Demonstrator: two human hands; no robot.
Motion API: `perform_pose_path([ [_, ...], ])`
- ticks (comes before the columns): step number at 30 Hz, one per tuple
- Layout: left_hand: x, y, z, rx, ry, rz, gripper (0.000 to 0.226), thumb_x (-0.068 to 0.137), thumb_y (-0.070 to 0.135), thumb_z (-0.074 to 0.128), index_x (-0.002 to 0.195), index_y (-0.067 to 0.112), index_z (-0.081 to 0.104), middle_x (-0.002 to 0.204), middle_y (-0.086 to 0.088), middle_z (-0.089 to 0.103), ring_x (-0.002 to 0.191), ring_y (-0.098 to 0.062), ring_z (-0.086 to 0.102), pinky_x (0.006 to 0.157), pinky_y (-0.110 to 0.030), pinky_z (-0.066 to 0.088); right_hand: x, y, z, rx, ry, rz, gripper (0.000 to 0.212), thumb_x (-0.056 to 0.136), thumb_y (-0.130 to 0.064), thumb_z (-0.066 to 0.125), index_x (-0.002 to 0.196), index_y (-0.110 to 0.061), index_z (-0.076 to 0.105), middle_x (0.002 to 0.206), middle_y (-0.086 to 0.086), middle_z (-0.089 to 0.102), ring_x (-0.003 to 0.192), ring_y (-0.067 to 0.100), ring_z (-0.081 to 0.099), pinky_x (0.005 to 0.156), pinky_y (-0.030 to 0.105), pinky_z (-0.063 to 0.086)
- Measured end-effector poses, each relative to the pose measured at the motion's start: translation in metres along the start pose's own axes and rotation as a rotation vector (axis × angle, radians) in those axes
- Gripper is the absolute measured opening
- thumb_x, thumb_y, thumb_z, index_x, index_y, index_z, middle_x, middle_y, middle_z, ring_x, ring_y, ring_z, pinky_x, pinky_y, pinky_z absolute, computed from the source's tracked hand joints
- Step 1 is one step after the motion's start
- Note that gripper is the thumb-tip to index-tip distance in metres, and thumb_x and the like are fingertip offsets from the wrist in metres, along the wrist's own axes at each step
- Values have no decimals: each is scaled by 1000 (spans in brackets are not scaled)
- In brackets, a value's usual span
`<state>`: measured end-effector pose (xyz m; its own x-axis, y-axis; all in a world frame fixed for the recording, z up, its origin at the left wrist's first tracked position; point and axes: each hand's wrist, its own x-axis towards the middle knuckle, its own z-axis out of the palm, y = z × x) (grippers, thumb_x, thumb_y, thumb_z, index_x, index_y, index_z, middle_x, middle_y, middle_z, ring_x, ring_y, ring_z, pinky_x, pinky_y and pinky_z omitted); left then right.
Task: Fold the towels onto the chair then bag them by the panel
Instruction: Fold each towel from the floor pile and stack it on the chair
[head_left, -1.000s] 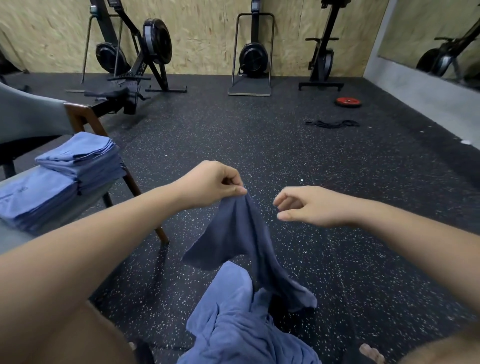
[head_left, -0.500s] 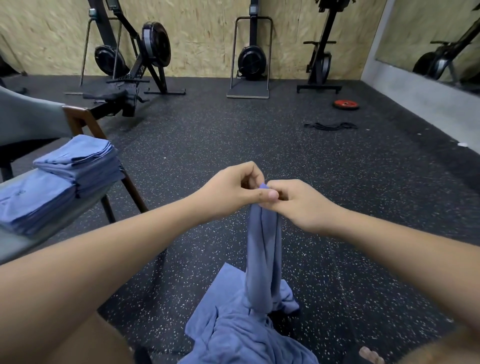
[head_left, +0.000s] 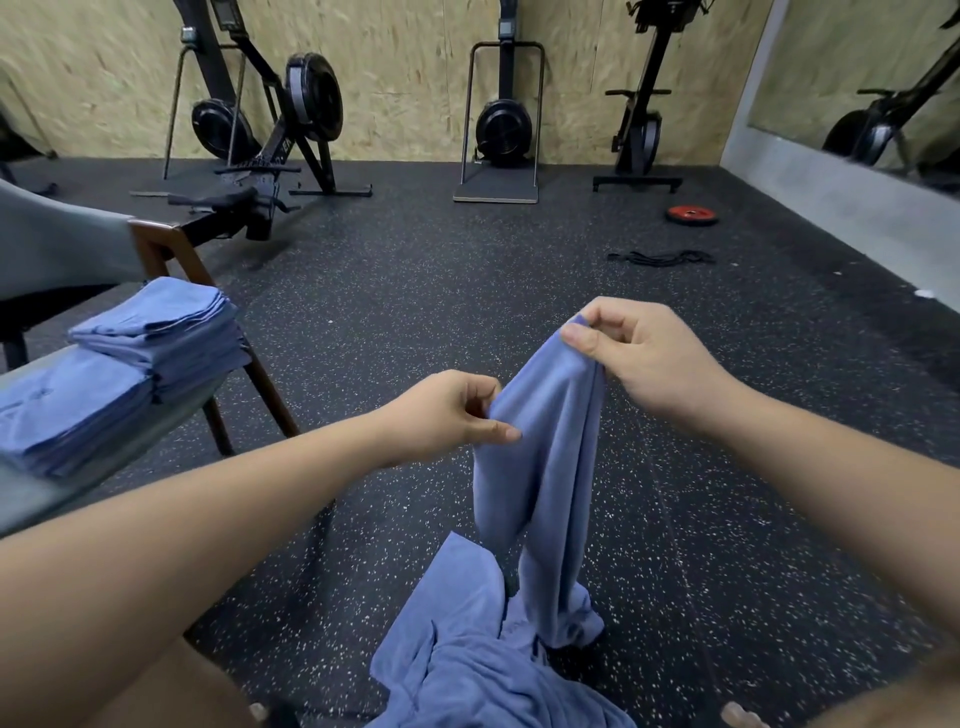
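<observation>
- Here's the soft blue cloth towel (head_left: 540, 467), hanging in mid-air between both hands. Its lower end drapes down onto the crumpled heap of blue towels (head_left: 467, 654) on the speckled black rubber floor (head_left: 415, 291).
- The danger, as I read it, is that trailing end. It sits in the heap, so a lift could snag a second towel, or the hanging cloth could twist and leave the fold crooked.
- A thin pinch on one edge could also slip (limp fabric, little to grip) and drop a corner to the floor.
- Left hand (head_left: 447, 415): the lower of the two, fingers curled in tight, thumb and forefinger pinching the towel's upper edge.
- Right hand (head_left: 639, 358): higher up, fingertips nipping the top corner, the other fingers curled.
- Off to the left, two neat stacks of folded blue towels (head_left: 156, 338) sit on the grey-cushioned wooden chair (head_left: 156, 249), well apart from the held one.
- No bag in sight, so bagging looks a long way off.
</observation>
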<state>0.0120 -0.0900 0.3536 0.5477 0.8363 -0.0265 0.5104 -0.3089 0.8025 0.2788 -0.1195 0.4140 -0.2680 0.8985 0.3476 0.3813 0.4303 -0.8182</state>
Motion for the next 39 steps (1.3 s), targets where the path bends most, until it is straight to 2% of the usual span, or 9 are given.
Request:
perform_pose_path([
  [6, 6, -30, -31, 209, 113, -96, 24, 89, 36, 87, 80, 23, 69, 66, 12, 66, 61, -7, 52, 64, -31, 42, 8, 12, -26, 50, 156, 29, 23, 104, -36, 70, 96, -14, 74, 82, 15, 69, 75, 19, 52, 70, 41, 44],
  [11, 1, -47, -55, 297, 186, -197, 15, 94, 34, 82, 81, 27, 77, 59, 19, 64, 50, 0, 46, 53, -25, 39, 11, 22, -45, 66, 245, 48, 21, 104, -32, 71, 95, -14, 74, 82, 9, 67, 74, 21, 53, 70, 42, 48],
  [14, -3, -59, -70, 191, 236, -231, 12, 94, 35, 82, 85, 28, 81, 72, 9, 75, 61, -7, 54, 62, -27, 41, 12, 29, -51, 68, 274, 88, 21, 105, -29, 70, 95, -11, 74, 81, 10, 65, 74, 22, 50, 70, 42, 44],
  [17, -7, -60, -80, 0, 300, -226, 16, 95, 35, 82, 92, 19, 82, 86, -4, 80, 74, -13, 62, 72, -32, 43, 11, 34, -54, 37, 278, 146, 21, 106, -27, 68, 95, -10, 75, 81, 10, 66, 73, 21, 52, 70, 40, 48],
  [20, -8, -52, -81, -184, 363, -204, 17, 102, 28, 74, 99, 11, 79, 90, -3, 77, 82, -9, 67, 74, -29, 45, 11, 34, -56, 64, 320, 185, 22, 107, -24, 66, 88, -15, 74, 77, 4, 66, 66, 14, 55, 62, 29, 54],
  [23, -6, -46, -78, -326, 398, -198, 14, 106, 27, 67, 96, 20, 73, 93, -1, 74, 87, -10, 70, 77, -29, 46, 11, 36, -56, 106, 360, 205, 22, 107, -25, 67, 89, -15, 75, 80, 6, 68, 70, 19, 59, 66, 35, 58],
  [26, -4, -39, -74, -383, 451, -198, 17, 106, 30, 68, 90, 24, 73, 89, -3, 72, 84, -15, 67, 73, -29, 47, 11, 37, -51, 105, 375, 224, 22, 106, -26, 69, 89, -12, 75, 79, 7, 68, 71, 20, 60, 72, 44, 58],
  [32, -3, -2, -64, -363, 522, -139, 15, 104, 27, 71, 94, 17, 76, 80, 0, 69, 68, -7, 60, 64, -27, 43, 6, 22, -34, 97, 356, 196, 23, 105, -24, 70, 92, -5, 75, 73, 0, 68, 65, 11, 61, 61, 33, 58],
  [39, -8, 48, -37, -395, 444, -71, 17, 101, 30, 75, 89, 18, 74, 79, -1, 69, 69, -8, 59, 67, -26, 43, 1, -4, -9, 235, 270, 226, 27, 105, -21, 69, 95, 3, 72, 75, 0, 70, 63, 11, 63, 50, 26, 52],
])
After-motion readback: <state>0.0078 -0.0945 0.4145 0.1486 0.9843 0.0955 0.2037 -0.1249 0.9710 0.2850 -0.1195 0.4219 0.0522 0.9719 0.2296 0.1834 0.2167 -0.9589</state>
